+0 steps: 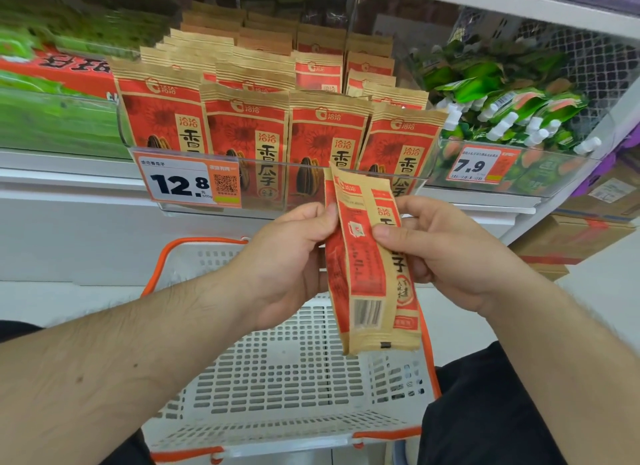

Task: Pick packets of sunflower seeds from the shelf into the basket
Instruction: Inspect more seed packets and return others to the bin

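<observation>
Both hands are up in front of the shelf (242, 194), each with fingers curled round a packet; the left hand (287, 256) pinches the left edge of the packet in front (360, 274), the one turned so its back with the barcode faces the camera, thumb near its upper part; the right hand (446, 253) grips the second packet (401, 267) just behind it, thumb lying across the seam where the two overlap. So neither hand is loose at all, both are closed on a packet; the two packets touch and hang roughly upright, tilted a bit, tops leaning left.

They sit right above the basket (277, 371), a white perforated one with orange handles, which is down between the person's forearms; I can't see anything lying on its bottom, though part of it is hidden by the arms.

Up on the shelf the rest of the sunflower seed packets (246, 132) stand in rows inside a clear plastic bin (304, 184); a price tag reading 12.8 (188, 182) is clipped to its front. To the right there's another clear bin with green pouches (512, 107) and a 7.9 tag (481, 164); green bags (59, 118) fill the left side, kinda blurry.
</observation>
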`<state>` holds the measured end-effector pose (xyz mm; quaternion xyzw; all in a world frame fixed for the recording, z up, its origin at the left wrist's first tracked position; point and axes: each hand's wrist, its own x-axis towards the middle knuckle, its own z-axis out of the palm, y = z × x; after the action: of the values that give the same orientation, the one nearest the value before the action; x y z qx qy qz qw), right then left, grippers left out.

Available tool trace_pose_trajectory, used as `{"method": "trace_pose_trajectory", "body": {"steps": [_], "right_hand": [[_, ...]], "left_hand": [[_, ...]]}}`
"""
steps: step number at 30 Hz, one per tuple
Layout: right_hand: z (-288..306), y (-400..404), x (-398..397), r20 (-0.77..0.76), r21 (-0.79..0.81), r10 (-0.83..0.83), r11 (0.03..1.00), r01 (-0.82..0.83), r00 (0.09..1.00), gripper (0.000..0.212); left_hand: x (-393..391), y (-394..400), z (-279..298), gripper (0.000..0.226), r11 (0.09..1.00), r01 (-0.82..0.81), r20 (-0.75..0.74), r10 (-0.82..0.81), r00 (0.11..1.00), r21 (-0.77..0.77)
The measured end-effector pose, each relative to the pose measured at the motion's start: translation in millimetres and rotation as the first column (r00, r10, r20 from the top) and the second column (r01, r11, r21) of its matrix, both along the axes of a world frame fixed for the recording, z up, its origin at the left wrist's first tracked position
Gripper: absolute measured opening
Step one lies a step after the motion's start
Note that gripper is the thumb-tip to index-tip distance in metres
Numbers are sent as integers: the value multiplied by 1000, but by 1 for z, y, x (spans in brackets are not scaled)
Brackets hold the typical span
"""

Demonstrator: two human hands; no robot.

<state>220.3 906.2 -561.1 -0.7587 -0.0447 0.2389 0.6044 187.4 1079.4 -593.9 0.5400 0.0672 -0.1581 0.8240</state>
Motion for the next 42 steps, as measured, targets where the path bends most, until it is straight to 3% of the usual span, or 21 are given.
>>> {"method": "trace_pose_trajectory", "body": {"steps": [6,10,14,18,21,26,32,36,42], "right_hand": [[-8,3,3,91,32,-148,989,146,985,24],[-11,4,6,168,-42,-202,976,211,965,34],[-11,4,6,171,-39,-208,975,218,963,38],[-10,2,6,115,-26,-154,987,158,981,36],[-8,-2,6,64,-112,-35,993,42,997,35],[-12,-5,6,163,-201,29,980,4,986,33],[-4,-6,1,102,-211,190,963,-166,977,43],[-3,-7,0,152,-230,231,954,-193,961,29],[-1,-8,-1,69,-261,317,921,-290,946,52]], "left_hand": [[1,2,0,49,996,-18,16,17,1000,83],[0,3,0,17,984,-61,32,57,998,168],[1,3,-2,19,981,-69,27,65,998,183],[0,5,-3,21,981,-87,12,86,996,174],[0,5,-2,21,985,-108,-19,111,994,138],[1,4,-4,20,989,-123,-68,129,989,83],[3,5,-6,17,988,-145,-125,150,981,47],[4,5,-7,14,987,-154,-136,159,978,44],[5,5,-10,12,987,-153,-165,159,973,44]]}}
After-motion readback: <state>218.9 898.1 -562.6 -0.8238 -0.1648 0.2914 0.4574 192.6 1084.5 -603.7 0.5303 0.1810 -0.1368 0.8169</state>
